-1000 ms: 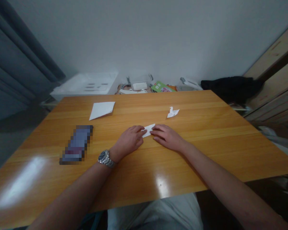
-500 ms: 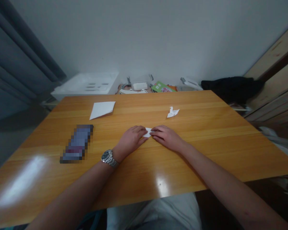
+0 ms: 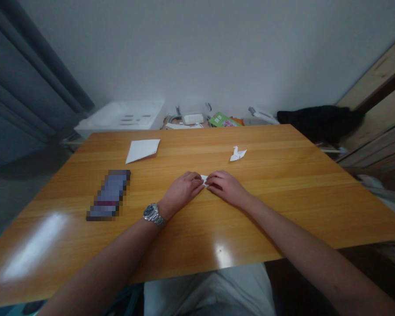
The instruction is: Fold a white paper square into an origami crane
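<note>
A small folded piece of white paper (image 3: 204, 179) lies on the wooden table (image 3: 184, 153), mostly covered by fingers. My left hand (image 3: 184, 188), below a metal wristwatch, has its fingers closed on the paper's left side. From the other side my right hand (image 3: 225, 186) grips the paper's right part, its fingertips almost meeting the left ones. Beyond the right hand stands a white folded paper bird (image 3: 238, 154) with a raised neck.
White paper sheets (image 3: 142, 150) lie at the back left of the table. Nearer on the left is a phone (image 3: 109, 195), blurred out. Behind the table are a white foam tray (image 3: 121, 116), a green booklet (image 3: 224, 120) and dark cloth (image 3: 319, 117).
My left hand has shifted slightly right, closer to the right hand, and less of the folded paper shows between them. The view has moved a little.
</note>
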### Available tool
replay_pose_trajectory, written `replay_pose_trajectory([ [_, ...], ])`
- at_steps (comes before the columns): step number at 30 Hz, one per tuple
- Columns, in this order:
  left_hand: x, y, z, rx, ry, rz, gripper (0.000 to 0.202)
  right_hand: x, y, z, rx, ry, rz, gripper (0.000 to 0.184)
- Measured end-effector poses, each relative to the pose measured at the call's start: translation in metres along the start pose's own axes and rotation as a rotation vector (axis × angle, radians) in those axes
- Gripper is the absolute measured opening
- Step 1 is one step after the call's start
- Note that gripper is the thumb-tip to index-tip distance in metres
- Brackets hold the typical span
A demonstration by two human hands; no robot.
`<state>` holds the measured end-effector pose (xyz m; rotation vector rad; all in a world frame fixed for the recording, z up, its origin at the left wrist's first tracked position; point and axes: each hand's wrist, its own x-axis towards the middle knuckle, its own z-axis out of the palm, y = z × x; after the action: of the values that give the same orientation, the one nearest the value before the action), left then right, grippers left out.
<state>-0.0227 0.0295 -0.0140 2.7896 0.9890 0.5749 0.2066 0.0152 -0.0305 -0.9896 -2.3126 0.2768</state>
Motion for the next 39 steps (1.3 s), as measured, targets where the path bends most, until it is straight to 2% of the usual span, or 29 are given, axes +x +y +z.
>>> replay_pose_trajectory([
  [7,-0.002,-0.002,0.001,-0.049,0.009,-0.029,0.023,0.004,-0.001,0.001,0.047,0.024,0.063,0.008],
  [18,0.0,0.001,-0.002,-0.103,0.03,-0.063,0.019,0.014,-0.002,-0.008,0.103,-0.061,0.161,0.006],
  [25,0.003,-0.004,0.006,-0.217,0.088,-0.138,0.009,0.018,0.002,-0.005,0.118,-0.069,0.215,0.008],
  [33,0.005,-0.002,0.008,-0.302,0.128,-0.279,0.004,0.019,-0.003,0.003,0.167,0.023,0.333,0.005],
  [39,0.006,-0.001,0.006,-0.269,0.115,-0.214,0.006,0.018,-0.008,0.004,0.182,0.055,0.339,0.007],
])
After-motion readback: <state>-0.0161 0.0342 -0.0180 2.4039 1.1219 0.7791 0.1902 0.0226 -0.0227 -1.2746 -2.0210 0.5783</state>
